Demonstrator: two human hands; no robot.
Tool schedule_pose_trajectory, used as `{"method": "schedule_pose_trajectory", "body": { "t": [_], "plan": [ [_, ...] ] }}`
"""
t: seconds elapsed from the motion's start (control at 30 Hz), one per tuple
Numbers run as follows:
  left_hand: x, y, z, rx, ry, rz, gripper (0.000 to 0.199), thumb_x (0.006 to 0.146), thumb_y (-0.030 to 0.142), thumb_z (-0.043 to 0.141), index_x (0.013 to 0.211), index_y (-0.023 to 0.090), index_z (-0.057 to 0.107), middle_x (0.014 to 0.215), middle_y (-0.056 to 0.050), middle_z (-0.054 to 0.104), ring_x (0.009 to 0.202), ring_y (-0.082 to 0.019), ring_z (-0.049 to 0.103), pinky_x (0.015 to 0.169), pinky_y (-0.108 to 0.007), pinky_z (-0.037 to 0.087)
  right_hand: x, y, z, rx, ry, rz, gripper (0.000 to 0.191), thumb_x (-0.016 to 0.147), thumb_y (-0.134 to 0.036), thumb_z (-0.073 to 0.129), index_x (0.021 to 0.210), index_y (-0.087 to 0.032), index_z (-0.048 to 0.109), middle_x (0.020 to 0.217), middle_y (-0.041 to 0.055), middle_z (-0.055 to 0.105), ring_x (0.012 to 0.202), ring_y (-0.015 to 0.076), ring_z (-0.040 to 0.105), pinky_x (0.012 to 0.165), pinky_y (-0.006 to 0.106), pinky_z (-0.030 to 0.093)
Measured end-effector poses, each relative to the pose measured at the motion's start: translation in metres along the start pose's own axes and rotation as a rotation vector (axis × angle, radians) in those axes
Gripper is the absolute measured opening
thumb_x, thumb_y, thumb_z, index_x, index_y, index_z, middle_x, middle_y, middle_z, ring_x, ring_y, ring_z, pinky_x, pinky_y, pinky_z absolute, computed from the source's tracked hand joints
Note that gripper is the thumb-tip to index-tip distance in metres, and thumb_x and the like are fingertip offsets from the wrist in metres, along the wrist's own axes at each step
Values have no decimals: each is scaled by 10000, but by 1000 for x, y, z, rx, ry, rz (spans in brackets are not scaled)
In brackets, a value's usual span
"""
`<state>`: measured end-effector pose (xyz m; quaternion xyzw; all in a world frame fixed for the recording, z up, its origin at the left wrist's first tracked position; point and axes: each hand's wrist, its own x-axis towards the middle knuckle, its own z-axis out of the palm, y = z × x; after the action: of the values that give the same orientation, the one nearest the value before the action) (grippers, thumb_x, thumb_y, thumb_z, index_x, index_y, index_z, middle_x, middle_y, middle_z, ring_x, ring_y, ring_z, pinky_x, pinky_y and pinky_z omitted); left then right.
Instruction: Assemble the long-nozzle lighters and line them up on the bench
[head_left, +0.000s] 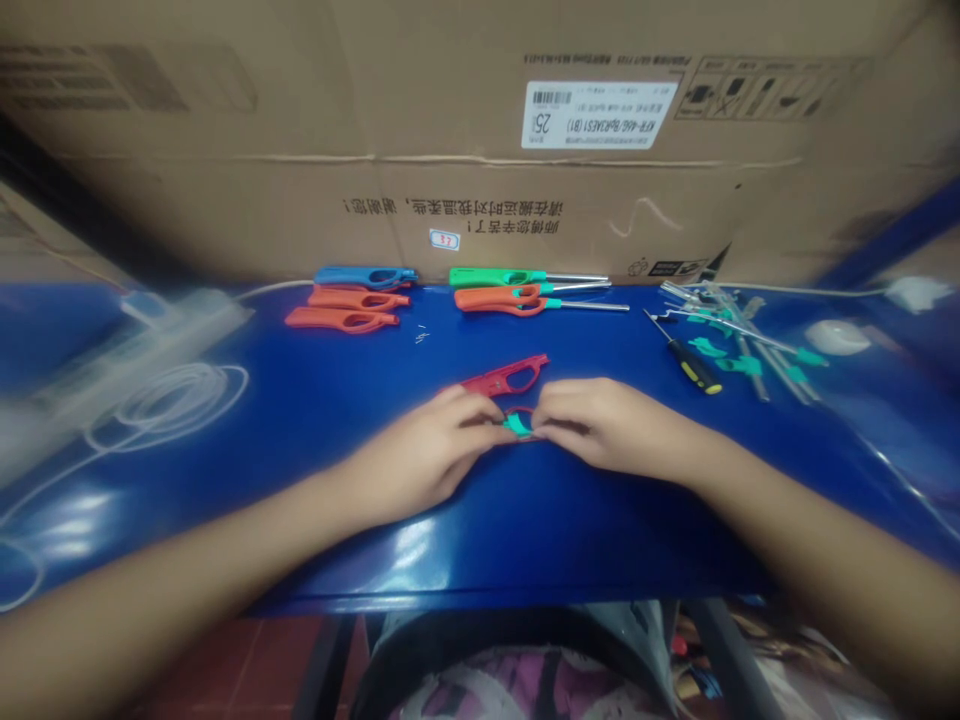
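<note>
Left grip point(424, 450) and right grip point(611, 425) pinch a red shell point(519, 410) with green part point(517, 424). Second shell point(489, 383) lies just beyond them.

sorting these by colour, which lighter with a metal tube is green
The rear lighter, closest to the cardboard; the orange lighters with tubes lie in front of it.
</note>
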<state>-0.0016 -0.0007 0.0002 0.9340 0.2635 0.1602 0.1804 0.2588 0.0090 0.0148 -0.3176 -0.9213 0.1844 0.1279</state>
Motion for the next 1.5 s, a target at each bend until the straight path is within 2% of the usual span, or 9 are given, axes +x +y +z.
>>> {"method": "schedule_pose_trajectory", "body": {
  "t": [0.3,0.77,1.13,1.33,1.5],
  "plan": [
    [2,1,0,-13,15,-7,327,1025,153,470,1256,238,685,1223,-78,644,1106,-216,546,982,-361,478,1,-3,1,22,-8,61,125,954,-174,594,868,-170,685,853,32,671,757,148,604,684,256,410],
    [1,1,1,40,3,2,356,1021,132,455,1297,230,657,1233,-86,637,1115,-224,537,985,-383,497,0,-3,1,-21,-16,21,156,969,-181,575,883,-164,704,869,34,672,768,151,611,695,263,416],
    [0,1,0,20,22,8,360,1003,109,474,1267,241,680,1232,-77,642,1108,-217,544,982,-373,494,1,-1,1,12,-8,32,128,954,-161,601,893,-164,713,861,34,682,766,149,620,703,258,429],
    [2,2,-1,37,10,13,366,1004,112,465,1270,234,686,1223,-82,642,1095,-226,546,964,-381,500,1,-4,2,-45,-13,58,154,966,-182,584,880,-162,710,865,44,679,776,165,625,694,272,426],
    [2,2,-1,39,14,19,363,1008,120,460,1270,229,687,1224,-89,647,1100,-226,553,970,-387,504,2,-1,0,55,-34,51,120,944,-136,604,910,-166,715,872,35,684,785,152,630,719,260,444]
  ]
}}
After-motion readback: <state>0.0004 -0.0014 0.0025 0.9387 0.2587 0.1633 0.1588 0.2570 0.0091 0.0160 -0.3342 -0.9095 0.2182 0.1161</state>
